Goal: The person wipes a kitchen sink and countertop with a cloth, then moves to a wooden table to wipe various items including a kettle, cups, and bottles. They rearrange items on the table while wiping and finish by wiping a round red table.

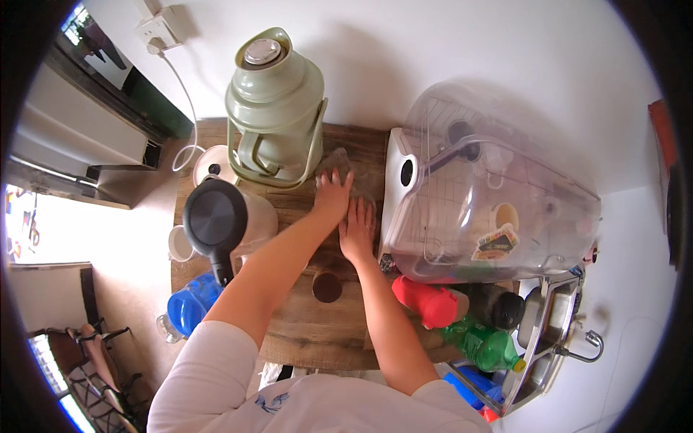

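A thin brownish-grey cloth (336, 160) lies on the wooden table (303, 339), between a pale green thermos jug and a clear-covered dish rack. My left hand (333, 196) rests on it with fingers stretched out, beside the foot of the thermos jug (278, 123). Lower and to the right, my right hand (356, 229) presses flat, its fingers spread over the cloth's near part, close to the edge of the dish rack (447, 209). Both palms face down, so part of the cloth is hidden under them. Nearer me, between my forearms, stands a small dark brown round container (327, 286).
Left of my arm are a kettle with a black lid (215, 216), a white cup (180, 244) and a blue plastic container (193, 303). A red bottle (429, 302) and a green bottle (489, 346) lie at the right, by a metal sink (552, 317). A cord hangs from the wall socket (160, 30).
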A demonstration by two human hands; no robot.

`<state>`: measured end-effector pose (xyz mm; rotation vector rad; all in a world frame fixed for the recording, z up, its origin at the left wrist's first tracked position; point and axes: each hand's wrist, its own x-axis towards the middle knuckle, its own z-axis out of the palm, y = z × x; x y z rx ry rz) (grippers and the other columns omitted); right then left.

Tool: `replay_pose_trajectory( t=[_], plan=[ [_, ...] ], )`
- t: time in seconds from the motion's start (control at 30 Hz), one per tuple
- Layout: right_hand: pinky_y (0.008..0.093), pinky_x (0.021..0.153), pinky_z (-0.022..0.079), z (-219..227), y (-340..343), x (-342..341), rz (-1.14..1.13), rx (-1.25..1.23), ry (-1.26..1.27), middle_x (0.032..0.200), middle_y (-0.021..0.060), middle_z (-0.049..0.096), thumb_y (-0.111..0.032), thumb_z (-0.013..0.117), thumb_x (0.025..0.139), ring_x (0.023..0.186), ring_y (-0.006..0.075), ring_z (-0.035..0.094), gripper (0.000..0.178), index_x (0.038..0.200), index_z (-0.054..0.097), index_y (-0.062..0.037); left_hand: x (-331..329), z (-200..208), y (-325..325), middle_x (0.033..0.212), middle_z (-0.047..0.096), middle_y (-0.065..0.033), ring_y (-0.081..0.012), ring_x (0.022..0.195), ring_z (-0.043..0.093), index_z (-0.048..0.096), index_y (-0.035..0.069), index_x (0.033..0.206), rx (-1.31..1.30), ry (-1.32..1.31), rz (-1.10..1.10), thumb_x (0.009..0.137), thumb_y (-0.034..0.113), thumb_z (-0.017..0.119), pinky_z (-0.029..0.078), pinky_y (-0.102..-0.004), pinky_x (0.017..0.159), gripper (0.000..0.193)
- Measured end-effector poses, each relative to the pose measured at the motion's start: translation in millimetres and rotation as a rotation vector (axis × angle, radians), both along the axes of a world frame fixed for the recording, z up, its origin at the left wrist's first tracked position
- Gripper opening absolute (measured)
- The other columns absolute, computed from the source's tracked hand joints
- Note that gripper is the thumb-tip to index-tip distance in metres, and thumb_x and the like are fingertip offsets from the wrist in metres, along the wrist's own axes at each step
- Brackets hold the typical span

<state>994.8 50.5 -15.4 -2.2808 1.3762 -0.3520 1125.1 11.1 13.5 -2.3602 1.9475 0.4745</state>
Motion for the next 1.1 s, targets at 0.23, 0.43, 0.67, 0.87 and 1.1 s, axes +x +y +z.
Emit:
replay_pose_trajectory(
  t=[0.23, 0.43, 0.67, 0.87, 1.1],
  plan=[
    [0.0552, 0.120, 0.012, -6.9, -46.0, 19.5, -0.110, -0.054, 0.081, 0.161, 0.0147, 0.024, -0.027, 0.051, 0.099, 0.149, 0.0383, 0.018, 0.061, 0.154, 0.030, -0.0079, -0.3, -7.4, -41.2, 0.157, 0.023, -0.0292, -0.0496, 0.141, 0.029, 0.025, 0.006, 0.155, -0.022, -0.011, 0.032, 0.092, 0.019, 0.058, 0.050, -0.0497, 0.100, 0.072],
    [0.0552, 0.120, 0.015, -4.7, 25.2, -28.2, 0.026, 0.020, 0.007, 0.163, 0.0145, 0.020, -0.020, 0.052, 0.098, 0.149, 0.0416, 0.017, 0.063, 0.155, 0.027, -0.0098, -35.4, -22.6, 21.1, 0.155, 0.018, -0.0370, -0.0592, 0.139, 0.024, 0.022, 0.001, 0.155, 0.233, -0.035, 0.021, 0.090, 0.023, 0.062, 0.038, -0.0649, 0.105, 0.079],
    [0.0558, 0.117, 0.024, -4.2, 102.4, -79.8, 0.025, 0.052, 0.065, 0.160, 0.0161, 0.026, -0.020, 0.057, 0.094, 0.144, 0.0428, 0.027, 0.064, 0.152, 0.033, -0.0085, -98.7, 11.6, 69.2, 0.161, 0.007, -0.0314, -0.0598, 0.143, 0.012, 0.022, 0.004, 0.157, 0.406, 0.092, 0.083, 0.089, 0.036, 0.066, 0.030, -0.0667, 0.109, 0.087],
    [0.0602, 0.116, 0.019, -21.9, 144.3, -120.4, 0.084, -0.008, 0.104, 0.155, 0.0260, 0.026, -0.029, 0.064, 0.089, 0.145, 0.0470, 0.021, 0.072, 0.149, 0.034, -0.0016, -142.0, 5.7, 102.6, 0.161, 0.011, -0.0294, -0.0568, 0.145, 0.013, 0.028, 0.005, 0.155, 0.387, -0.054, -0.129, 0.094, 0.042, 0.054, 0.030, -0.0639, 0.110, 0.077],
    [0.0598, 0.116, 0.021, 6.6, 188.0, -180.1, 0.290, 0.040, 0.136, 0.154, 0.0250, 0.027, -0.036, 0.072, 0.083, 0.145, 0.0466, 0.022, 0.083, 0.148, 0.034, -0.0007, -172.4, -18.1, 188.4, 0.160, 0.016, -0.0288, -0.0543, 0.145, 0.018, 0.034, 0.003, 0.152, 0.111, -0.057, -0.207, 0.094, 0.036, 0.053, 0.033, -0.0601, 0.110, 0.070]
  ],
)
